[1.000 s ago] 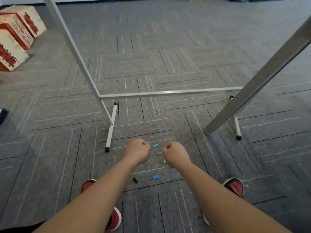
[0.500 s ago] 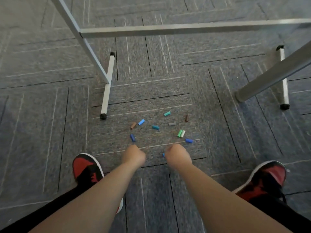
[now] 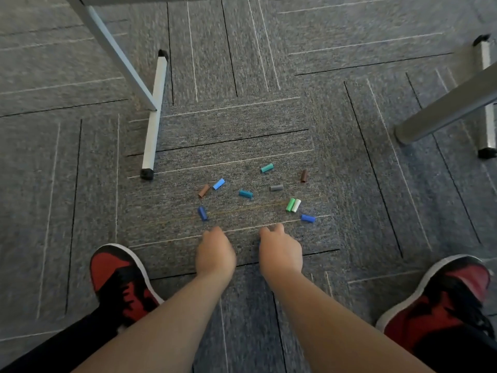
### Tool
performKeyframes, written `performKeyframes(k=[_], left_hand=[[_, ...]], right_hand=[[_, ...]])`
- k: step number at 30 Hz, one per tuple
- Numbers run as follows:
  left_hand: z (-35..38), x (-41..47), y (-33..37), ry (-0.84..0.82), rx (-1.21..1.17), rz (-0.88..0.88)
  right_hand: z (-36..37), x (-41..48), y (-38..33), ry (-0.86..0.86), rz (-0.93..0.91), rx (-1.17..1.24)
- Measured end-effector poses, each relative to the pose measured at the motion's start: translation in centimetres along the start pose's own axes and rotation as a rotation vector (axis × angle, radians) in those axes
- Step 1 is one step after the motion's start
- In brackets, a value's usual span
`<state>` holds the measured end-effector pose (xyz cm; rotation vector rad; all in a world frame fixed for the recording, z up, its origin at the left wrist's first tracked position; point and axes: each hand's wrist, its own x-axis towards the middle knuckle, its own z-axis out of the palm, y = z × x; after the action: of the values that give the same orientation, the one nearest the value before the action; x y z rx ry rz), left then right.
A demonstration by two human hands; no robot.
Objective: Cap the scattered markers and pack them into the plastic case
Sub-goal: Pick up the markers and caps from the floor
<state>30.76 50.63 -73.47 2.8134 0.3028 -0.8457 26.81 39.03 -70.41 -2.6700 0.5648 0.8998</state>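
Note:
Several small marker caps lie scattered on the grey carpet: a teal cap, a dark brown cap, a grey cap, a light blue cap, a dark blue cap, a green cap and a blue cap among them. My left hand and my right hand reach down to the carpet just short of the caps, backs up, fingers curled downward. Whatever lies under the palms is hidden. I see no marker bodies and no plastic case.
A metal frame stands over the spot, with its left foot bar beside the caps and its right foot bar further off. A slanted grey post crosses the right side. Red and black shoes flank my arms.
The view has tilted down and closer to the floor. Both hands have dropped from fists in the air to the carpet, covering the caps that lay nearest me.

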Motion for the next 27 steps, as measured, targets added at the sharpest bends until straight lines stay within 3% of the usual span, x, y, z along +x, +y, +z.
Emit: performKeyframes(k=[6, 11, 19, 27], left_hand=[[0.0, -0.2, -0.2, 0.040, 0.065, 0.198], [-1.3, 1.5, 0.0, 0.083, -0.021, 0.113], [-3.8, 6.4, -0.4, 0.123, -0.254, -0.217], [-3.7, 7.4, 0.1, 0.051, -0.072, -0.091]], right_hand=[[-0.2, 0.6, -0.3, 0.030, -0.071, -0.043], [-0.9, 1.5, -1.4, 0.048, -0.074, 0.010], [-2.3, 2.7, -2.1, 0.035, -0.134, -0.001], [-3.2, 5.2, -3.1, 0.044, -0.082, 0.107]])
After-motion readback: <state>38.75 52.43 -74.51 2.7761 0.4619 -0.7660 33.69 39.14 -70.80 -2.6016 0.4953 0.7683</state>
